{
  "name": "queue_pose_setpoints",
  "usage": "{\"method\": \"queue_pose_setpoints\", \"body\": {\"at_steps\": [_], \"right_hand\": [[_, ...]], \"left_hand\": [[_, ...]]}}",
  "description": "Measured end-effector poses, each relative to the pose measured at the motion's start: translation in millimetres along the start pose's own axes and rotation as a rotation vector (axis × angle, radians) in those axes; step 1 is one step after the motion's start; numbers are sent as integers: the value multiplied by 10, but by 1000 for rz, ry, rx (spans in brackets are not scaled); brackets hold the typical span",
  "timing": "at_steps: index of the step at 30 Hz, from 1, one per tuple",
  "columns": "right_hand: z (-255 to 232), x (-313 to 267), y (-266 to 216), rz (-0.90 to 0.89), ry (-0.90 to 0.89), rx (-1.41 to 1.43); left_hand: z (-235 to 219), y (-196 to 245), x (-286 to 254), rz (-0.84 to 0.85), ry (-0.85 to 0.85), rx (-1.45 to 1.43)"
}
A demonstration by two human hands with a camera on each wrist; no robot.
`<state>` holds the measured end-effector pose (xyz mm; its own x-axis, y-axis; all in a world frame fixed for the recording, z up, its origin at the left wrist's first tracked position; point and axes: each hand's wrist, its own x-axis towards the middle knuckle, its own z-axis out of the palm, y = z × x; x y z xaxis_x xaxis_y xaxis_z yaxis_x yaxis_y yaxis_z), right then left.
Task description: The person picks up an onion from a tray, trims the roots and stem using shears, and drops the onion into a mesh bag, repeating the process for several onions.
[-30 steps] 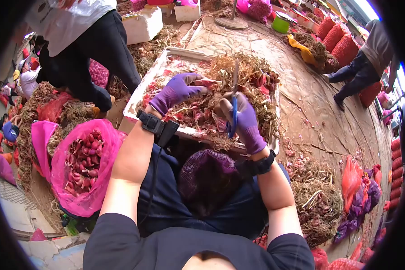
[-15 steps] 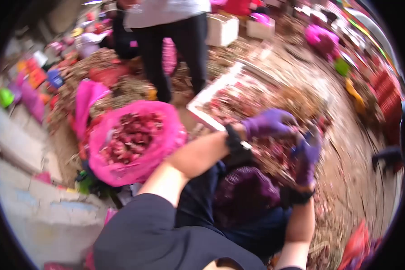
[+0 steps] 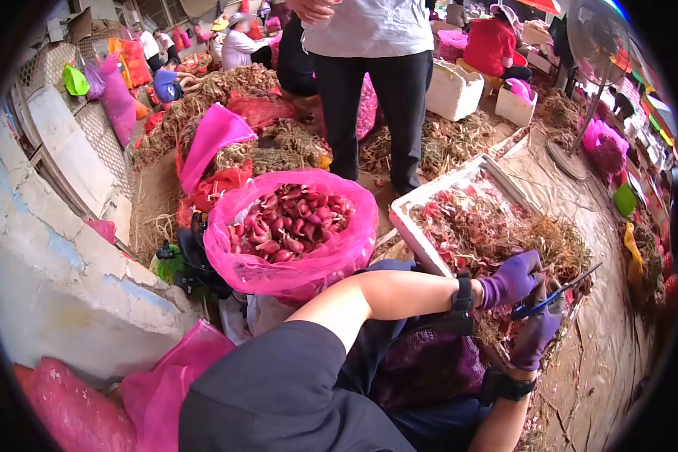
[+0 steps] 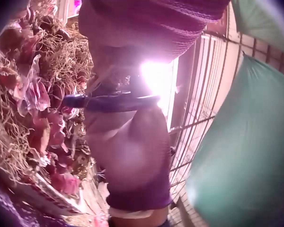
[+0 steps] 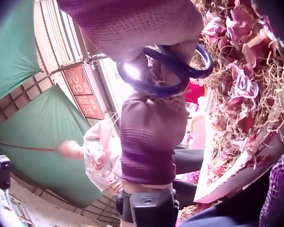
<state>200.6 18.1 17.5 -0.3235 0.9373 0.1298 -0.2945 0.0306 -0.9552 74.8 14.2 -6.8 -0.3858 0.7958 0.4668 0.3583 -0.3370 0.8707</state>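
My right hand point(image 3: 536, 331), in a purple glove, grips scissors point(image 3: 541, 303) by their blue handles; the dark blades point up and right in the head view. The blue finger loops point(image 5: 156, 87) show large in the right wrist view. Against it, my left hand point(image 3: 511, 280), in the same kind of glove, has its fingers curled around a shallot, mostly hidden between the gloves, with stringy brown roots point(image 5: 157, 71) showing. Both hands are over the near right corner of a white foam box point(image 3: 423, 239) filled with dry roots and pink skins point(image 3: 474, 218).
An open pink bag point(image 3: 294, 275) of red shallots point(image 3: 297, 226) stands left of the box. Between my legs is a purple mesh bag point(image 3: 433, 369). A standing person point(image 3: 373, 83) is behind the box. A low cracked wall point(image 3: 75, 279) runs along the left, with pink mesh bags point(image 3: 177, 369) beside it.
The head view has swung left, so the box and hands appear farther right and the shallot bag is nearer the middle. My hands have come closer together, the scissors staying in the right.
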Motion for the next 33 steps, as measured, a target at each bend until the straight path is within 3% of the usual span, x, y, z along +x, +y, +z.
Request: {"method": "queue_pose_setpoints", "body": {"at_steps": [4,7,13,15,19,21,22,24,25,26,27,28,29,30,31,33], "right_hand": [[-29,-3,-5,5,15,4],[-53,-3,-37,-39,52,-56],[-77,34,-21,52,126,41],[-232,142,156,-93,90,-5],[-349,153,97,-35,6,3],[-402,153,75,-20,-53,28],[-378,134,62,-21,-43,24],[-209,93,-19,-25,79,-54],[-46,-3,-178,-18,88,-60],[-7,-36,-298,76,-44,0],[-13,-51,-266,47,-41,81],[6,-52,-306,93,-27,135],[-114,13,-204,50,-28,137],[-127,23,-200,30,5,135],[-125,28,-192,12,21,137],[-174,70,-128,17,25,222]], "left_hand": [[-69,-11,43,104,-32,252],[-82,32,17,122,-70,218],[-50,-46,-10,200,-87,226],[-20,-95,2,238,-79,212],[-139,-141,178,217,-22,226],[-259,-177,289,125,82,266],[-291,-51,273,-5,-23,326],[-330,-135,240,342,40,211],[-408,-15,233,219,-187,125],[-467,92,240,292,-312,115],[-510,244,237,248,-489,148],[-430,191,211,164,-519,22],[-411,276,166,-14,-583,-294],[-408,229,200,7,-614,-219],[-385,232,177,-98,-507,-228],[-365,65,204,-153,-493,-288]]}}
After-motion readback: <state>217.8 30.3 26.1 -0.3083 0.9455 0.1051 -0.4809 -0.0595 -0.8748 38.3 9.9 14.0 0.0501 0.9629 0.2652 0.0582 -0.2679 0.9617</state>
